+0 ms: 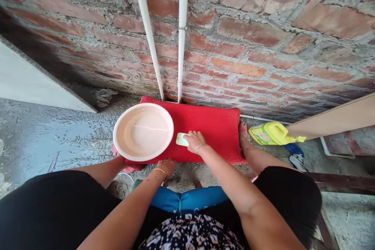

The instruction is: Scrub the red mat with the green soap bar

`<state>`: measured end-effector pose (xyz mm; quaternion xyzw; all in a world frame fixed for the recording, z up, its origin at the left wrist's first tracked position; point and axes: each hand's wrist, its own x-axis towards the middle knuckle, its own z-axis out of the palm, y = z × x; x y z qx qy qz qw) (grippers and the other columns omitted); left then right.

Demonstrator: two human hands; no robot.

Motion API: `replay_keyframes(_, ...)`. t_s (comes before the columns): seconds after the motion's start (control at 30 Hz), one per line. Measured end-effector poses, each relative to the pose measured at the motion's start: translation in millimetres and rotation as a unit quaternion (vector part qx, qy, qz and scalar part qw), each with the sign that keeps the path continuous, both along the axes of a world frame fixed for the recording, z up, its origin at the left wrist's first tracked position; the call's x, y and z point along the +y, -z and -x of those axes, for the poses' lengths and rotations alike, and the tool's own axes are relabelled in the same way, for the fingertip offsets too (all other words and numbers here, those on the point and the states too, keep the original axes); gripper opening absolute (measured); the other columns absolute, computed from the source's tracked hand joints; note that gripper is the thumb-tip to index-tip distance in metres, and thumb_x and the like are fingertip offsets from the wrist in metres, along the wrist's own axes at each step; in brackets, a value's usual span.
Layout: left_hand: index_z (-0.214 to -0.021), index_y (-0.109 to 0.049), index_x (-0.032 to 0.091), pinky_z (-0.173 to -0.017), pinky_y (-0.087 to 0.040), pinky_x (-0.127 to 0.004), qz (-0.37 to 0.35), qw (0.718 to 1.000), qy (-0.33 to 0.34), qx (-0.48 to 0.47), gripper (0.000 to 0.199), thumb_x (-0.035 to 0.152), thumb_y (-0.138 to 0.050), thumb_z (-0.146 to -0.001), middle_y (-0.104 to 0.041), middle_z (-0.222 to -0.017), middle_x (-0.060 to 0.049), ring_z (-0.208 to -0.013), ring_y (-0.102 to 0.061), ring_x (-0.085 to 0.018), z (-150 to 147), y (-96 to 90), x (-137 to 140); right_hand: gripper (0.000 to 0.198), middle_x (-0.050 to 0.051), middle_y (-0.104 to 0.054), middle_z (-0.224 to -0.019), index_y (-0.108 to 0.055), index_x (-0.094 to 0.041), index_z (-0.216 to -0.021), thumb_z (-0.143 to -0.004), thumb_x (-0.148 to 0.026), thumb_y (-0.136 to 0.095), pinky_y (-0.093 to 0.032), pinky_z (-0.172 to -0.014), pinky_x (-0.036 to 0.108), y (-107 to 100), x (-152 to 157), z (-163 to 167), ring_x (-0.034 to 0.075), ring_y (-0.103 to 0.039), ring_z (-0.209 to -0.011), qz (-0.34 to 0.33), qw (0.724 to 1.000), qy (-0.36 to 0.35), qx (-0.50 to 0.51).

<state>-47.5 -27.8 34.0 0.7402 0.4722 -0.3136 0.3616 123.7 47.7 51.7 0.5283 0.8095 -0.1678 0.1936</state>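
Observation:
A red textured mat [209, 125] lies over a low support in front of me. On its middle, my right hand [195, 141] grips a pale green scrubbing brush [182, 139], whose flat back with a small hole shows; its underside is hidden. My left hand [166, 167] is at the mat's near edge, just below the basin, fingers bent over the edge. A cream round basin [120, 148] stands on the mat's left end with water inside.
A brick wall [252, 37] rises behind the mat, with two white pipes [182, 39] running down it. Yellow detergent jug [271, 133] and blue slipper [295, 156] are at right. A grey rag [103, 97] lies at left on the wet floor [79, 133].

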Motion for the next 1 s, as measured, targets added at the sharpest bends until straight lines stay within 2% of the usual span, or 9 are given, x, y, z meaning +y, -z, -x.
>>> replay_keyframes(0.1,-0.118,-0.056,0.015,-0.090,-0.046,-0.046,-0.005,0.999,0.023,0.023,0.042,0.020,-0.054,-0.076,-0.056,-0.122,-0.017,-0.112,-0.055,-0.031,-2,0.9,3,0.045,0.008,-0.051,-0.116,-0.051,-0.031,-0.120,-0.076,-0.024,-0.052,-0.029,-0.088,0.037,8,0,-32,0.023,-0.047,-0.105,0.009,1.000,0.019,-0.007)
replay_keyframes(0.27,-0.119,-0.055,0.016,-0.091,-0.045,-0.045,-0.008,0.999,0.031,0.022,0.044,0.021,-0.055,-0.076,-0.056,-0.122,-0.017,-0.113,-0.054,-0.031,-9,-2.3,5,0.050,0.008,-0.053,-0.114,-0.050,-0.030,-0.123,-0.074,-0.022,-0.054,-0.030,-0.086,0.037,-13,-15,-169,0.024,-0.049,-0.104,0.003,0.987,0.118,-0.112)
replay_keyframes(0.37,-0.121,-0.055,0.018,-0.092,-0.044,-0.045,-0.010,0.999,0.041,-0.001,0.044,0.022,-0.055,-0.077,-0.056,-0.122,-0.015,-0.113,-0.054,-0.030,-28,-29.7,7,0.042,0.012,-0.054,-0.114,-0.056,-0.025,-0.118,-0.076,-0.024,-0.053,-0.031,-0.085,0.039,-43,-23,-235,0.027,-0.050,-0.105,-0.009,0.955,0.209,-0.210)
replay_keyframes(0.47,-0.137,-0.038,0.028,-0.102,-0.035,-0.046,-0.143,0.979,0.029,-0.144,0.055,0.031,-0.049,-0.083,-0.041,-0.140,-0.010,-0.126,-0.041,-0.029,-57,-74.7,14,0.041,0.015,-0.052,-0.117,-0.055,-0.023,-0.119,-0.079,-0.031,-0.051,-0.033,-0.081,0.039,-71,-28,-264,0.028,-0.052,-0.103,-0.078,0.927,0.273,-0.244)
replay_keyframes(0.53,-0.143,-0.026,0.032,-0.107,-0.028,-0.045,-0.262,0.940,0.012,-0.217,0.058,0.035,-0.042,-0.087,-0.028,-0.148,-0.007,-0.134,-0.028,-0.029,-75,-100.0,24,0.044,0.014,-0.052,-0.118,-0.053,-0.023,-0.120,-0.078,-0.035,-0.053,-0.034,-0.081,0.039,-81,-29,-267,0.028,-0.052,-0.103,-0.105,0.919,0.291,-0.243)
replay_keyframes(0.63,-0.143,-0.025,0.027,-0.104,-0.030,-0.047,-0.306,0.936,-0.026,-0.175,0.059,0.036,-0.041,-0.088,-0.028,-0.147,-0.011,-0.133,-0.027,-0.032,-91,-111.0,39,0.043,0.012,-0.054,-0.114,-0.053,-0.025,-0.119,-0.077,-0.035,-0.055,-0.035,-0.080,0.038,-82,-29,-259,0.027,-0.052,-0.101,-0.100,0.921,0.306,-0.220)
replay_keyframes(0.8,-0.143,-0.022,0.035,-0.099,-0.028,-0.060,-0.252,0.963,0.019,-0.090,0.067,0.039,-0.050,-0.083,-0.011,-0.154,-0.010,-0.139,-0.009,-0.038,-81,-70.9,41,0.048,0.011,-0.051,-0.118,-0.053,-0.025,-0.119,-0.072,-0.029,-0.058,-0.033,-0.084,0.037,-57,-21,-215,0.026,-0.049,-0.105,-0.079,0.956,0.242,-0.145)
replay_keyframes(0.9,-0.144,-0.015,0.037,-0.094,-0.028,-0.068,-0.171,0.985,0.019,-0.017,0.085,0.043,-0.061,-0.074,0.001,-0.155,-0.010,-0.139,0.001,-0.042,-65,-41.8,31,0.046,0.011,-0.051,-0.118,-0.053,-0.026,-0.119,-0.074,-0.029,-0.056,-0.031,-0.087,0.038,-33,-7,-163,0.026,-0.047,-0.105,-0.043,0.980,0.173,-0.090)
replay_keyframes(1.0,-0.144,-0.011,0.036,-0.095,-0.029,-0.066,-0.149,0.989,0.007,0.000,0.091,0.048,-0.063,-0.071,0.006,-0.155,-0.012,-0.139,0.003,-0.041,-49,-16.6,23,0.045,0.010,-0.049,-0.120,-0.051,-0.027,-0.122,-0.077,-0.029,-0.052,-0.029,-0.089,0.038,-9,10,-102,0.025,-0.045,-0.107,-0.038,0.993,0.113,-0.020)
